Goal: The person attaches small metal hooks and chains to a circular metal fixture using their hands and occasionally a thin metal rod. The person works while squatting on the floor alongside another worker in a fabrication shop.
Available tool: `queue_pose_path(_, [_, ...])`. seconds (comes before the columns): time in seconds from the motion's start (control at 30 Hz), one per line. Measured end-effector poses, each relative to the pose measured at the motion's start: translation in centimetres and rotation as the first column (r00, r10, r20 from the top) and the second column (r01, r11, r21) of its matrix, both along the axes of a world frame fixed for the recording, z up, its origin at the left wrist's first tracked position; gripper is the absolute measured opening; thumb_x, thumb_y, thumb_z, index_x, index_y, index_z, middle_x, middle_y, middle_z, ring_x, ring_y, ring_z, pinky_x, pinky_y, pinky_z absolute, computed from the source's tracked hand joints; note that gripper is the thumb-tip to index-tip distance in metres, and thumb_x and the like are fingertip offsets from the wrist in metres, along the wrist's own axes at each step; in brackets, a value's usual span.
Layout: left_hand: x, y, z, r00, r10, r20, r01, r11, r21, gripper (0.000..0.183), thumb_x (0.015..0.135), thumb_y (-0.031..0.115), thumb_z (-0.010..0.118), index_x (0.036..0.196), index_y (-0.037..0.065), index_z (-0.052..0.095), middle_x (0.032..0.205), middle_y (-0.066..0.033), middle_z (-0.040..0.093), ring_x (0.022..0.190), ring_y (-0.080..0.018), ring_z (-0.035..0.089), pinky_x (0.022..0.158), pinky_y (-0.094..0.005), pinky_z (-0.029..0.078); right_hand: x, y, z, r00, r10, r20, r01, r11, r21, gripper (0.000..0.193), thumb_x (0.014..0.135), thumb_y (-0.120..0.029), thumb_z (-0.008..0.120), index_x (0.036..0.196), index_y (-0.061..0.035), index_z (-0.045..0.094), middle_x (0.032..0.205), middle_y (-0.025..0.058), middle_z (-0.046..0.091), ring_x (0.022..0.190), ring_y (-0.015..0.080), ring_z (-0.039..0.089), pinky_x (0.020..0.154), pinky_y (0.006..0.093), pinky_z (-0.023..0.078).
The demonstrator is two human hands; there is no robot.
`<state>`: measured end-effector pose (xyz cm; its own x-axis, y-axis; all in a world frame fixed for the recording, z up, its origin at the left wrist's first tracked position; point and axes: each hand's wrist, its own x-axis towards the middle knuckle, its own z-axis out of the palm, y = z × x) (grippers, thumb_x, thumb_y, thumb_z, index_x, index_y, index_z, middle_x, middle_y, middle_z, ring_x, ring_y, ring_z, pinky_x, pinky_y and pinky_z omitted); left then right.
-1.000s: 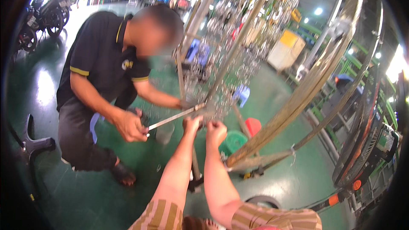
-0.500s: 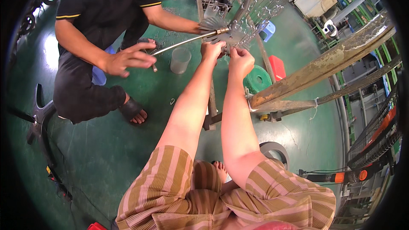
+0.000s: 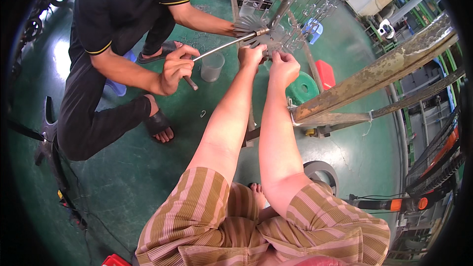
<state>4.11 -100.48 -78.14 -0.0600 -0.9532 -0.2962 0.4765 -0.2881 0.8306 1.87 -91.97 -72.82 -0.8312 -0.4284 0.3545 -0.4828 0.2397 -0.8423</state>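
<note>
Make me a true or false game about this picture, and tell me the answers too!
1. The person's left hand and right hand are near some thin grey metal blades. True.
2. Both of those hands wear thick gloves. False: they are bare.
3. A co-worker's hand grips a long metal tool. True.
4. The co-worker wears bright pink on top. False: the shirt is black with yellow edges.
5. The clear tub stands on the green floor. True.
6. The person's outfit is plain blue. False: the striped clothes are brown and pinkish.
</note>
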Motion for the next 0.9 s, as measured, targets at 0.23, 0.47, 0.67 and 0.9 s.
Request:
queue_pose_path(0.23, [-0.2, 0.2, 0.2, 1.000, 0.003, -0.023, -0.003, 1.000, 0.005, 0.016, 0.069, 0.008, 0.073, 0.073, 0.000, 0.060, 0.066, -0.0086, 0.062, 0.049, -0.0149, 0.056, 0.038, -0.0274, 0.039, -0.4, 0.1, -0.1, 1.000, -0.001, 0.014, 0.001, 1.000, 0.013, 0.015, 0.072, -0.019, 0.072, 0.076, -0.0052, 0.070, 0.070, 0.0099, 0.067, 0.064, 0.0248, 0.064, 0.064, 0.0364, 0.048])
queue_pose_path(0.47, [0.4, 0.9, 0.9, 0.998, -0.035, -0.060, 0.034, 0.999, -0.017, 0.018, 0.069, 0.008, 0.074, 0.076, 0.000, 0.060, 0.068, -0.0091, 0.062, 0.050, -0.0150, 0.056, 0.039, -0.0273, 0.039, -0.9, 0.1, -0.4, 0.999, 0.021, 0.037, -0.021, 1.000, -0.002, 0.017, 0.071, -0.021, 0.073, 0.076, -0.0046, 0.071, 0.065, 0.0066, 0.067, 0.059, 0.0157, 0.062, 0.062, 0.0307, 0.048])
queue_pose_path(0.67, [0.5, -0.3, 0.0, 0.998, -0.041, -0.055, 0.040, 0.999, -0.032, 0.016, 0.068, 0.006, 0.072, 0.080, 0.000, 0.064, 0.070, -0.0085, 0.063, 0.053, -0.0165, 0.060, 0.042, -0.0280, 0.047, -1.1, -0.3, -0.4, 0.992, 0.084, 0.092, -0.083, 0.996, -0.023, 0.016, 0.071, -0.021, 0.073, 0.077, -0.0054, 0.071, 0.067, 0.0060, 0.068, 0.060, 0.0149, 0.063, 0.063, 0.0300, 0.048])
queue_pose_path(0.9, [0.7, 0.4, 0.5, 0.997, -0.038, -0.071, 0.035, 0.999, -0.041, 0.013, 0.071, 0.008, 0.072, 0.078, 0.002, 0.064, 0.069, -0.0073, 0.062, 0.053, -0.0152, 0.057, 0.041, -0.0277, 0.040, -1.3, -0.1, -0.3, 0.992, 0.090, 0.091, -0.090, 0.996, -0.003, 0.017, 0.070, -0.021, 0.073, 0.078, -0.0066, 0.072, 0.068, 0.0055, 0.068, 0.062, 0.0159, 0.064, 0.064, 0.0305, 0.049])
